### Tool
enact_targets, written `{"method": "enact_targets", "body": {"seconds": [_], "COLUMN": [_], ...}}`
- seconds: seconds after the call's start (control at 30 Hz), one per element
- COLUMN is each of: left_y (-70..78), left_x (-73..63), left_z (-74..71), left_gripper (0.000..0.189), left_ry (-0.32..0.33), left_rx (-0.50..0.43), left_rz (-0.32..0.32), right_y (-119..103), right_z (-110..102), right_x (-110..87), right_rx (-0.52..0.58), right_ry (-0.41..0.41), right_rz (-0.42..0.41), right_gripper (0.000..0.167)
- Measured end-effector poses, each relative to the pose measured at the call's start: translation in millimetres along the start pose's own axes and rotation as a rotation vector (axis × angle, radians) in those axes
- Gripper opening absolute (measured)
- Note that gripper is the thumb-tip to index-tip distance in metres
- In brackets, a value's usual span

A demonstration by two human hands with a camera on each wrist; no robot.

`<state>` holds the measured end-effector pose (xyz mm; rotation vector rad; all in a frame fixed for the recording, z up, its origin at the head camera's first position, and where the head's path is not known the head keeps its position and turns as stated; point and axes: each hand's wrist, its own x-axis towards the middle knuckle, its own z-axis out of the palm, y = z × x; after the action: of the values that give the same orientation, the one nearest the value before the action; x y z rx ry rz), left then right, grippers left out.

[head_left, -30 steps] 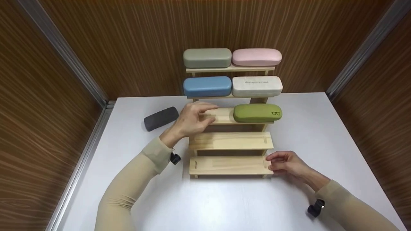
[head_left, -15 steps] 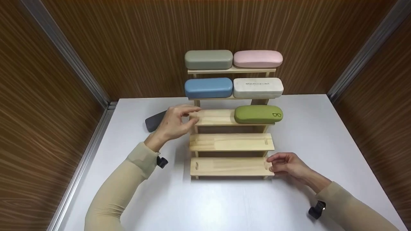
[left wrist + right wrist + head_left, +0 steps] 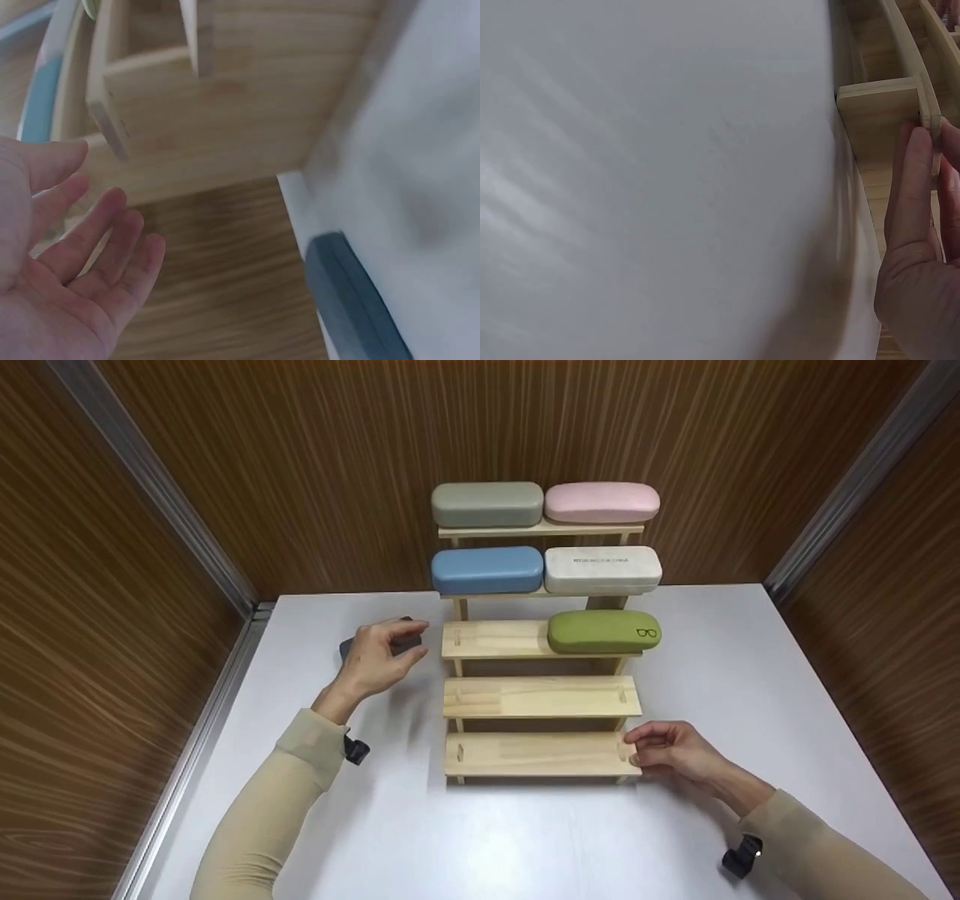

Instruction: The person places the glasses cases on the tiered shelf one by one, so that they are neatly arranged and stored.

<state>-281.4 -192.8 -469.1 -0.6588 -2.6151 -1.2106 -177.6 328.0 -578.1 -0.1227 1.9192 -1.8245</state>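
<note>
My left hand [image 3: 375, 660] is over a dark grey glasses case [image 3: 352, 300], with nothing in its grasp. Its thumb and fingers are spread apart, and in the head view the hand covers much of the case, which lies on the white table left of a stepped wooden rack [image 3: 555, 697]. At the rack's lowest shelf, my right hand [image 3: 679, 750] pinches the right end between thumb and fingers. In the right wrist view, the thumb [image 3: 913, 187] presses against the shelf's end.
On the top shelf sit a grey-green case [image 3: 487, 505] and a pink case [image 3: 602, 502]. Below them are a blue case [image 3: 487, 570] and a white case [image 3: 602, 570]. A green case [image 3: 604, 631] occupies the middle shelf's right half. Wood-grain walls [image 3: 360, 472] enclose the table [image 3: 495, 840].
My left hand has moved left from the middle shelf to over the dark case, holding nothing throughout. The right hand stays at the lowest shelf's end.
</note>
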Motion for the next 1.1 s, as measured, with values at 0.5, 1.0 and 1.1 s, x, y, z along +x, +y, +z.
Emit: {"method": "enact_targets", "body": {"seconds": [0.5, 1.0, 1.1], "left_y": [-71.1, -123.4, -126.9], "left_x": [-16.8, -16.9, -16.2], "left_z": [-8.6, 5.5, 7.5], "left_gripper": [0.045, 0.057, 0.059], "left_ry": [0.069, 0.096, 0.074], "left_rx": [0.137, 0.215, 0.212], "left_rz": [-0.214, -0.337, -0.382], "right_y": [2, 1, 1], "right_z": [0, -2, -1], "right_x": [1.6, 2.2, 1.8], "right_rx": [-0.034, -0.037, -0.024], "right_ry": [0.007, -0.001, -0.013], "right_rz": [-0.025, -0.017, -0.006], "right_gripper": [0.030, 0.029, 0.028]}}
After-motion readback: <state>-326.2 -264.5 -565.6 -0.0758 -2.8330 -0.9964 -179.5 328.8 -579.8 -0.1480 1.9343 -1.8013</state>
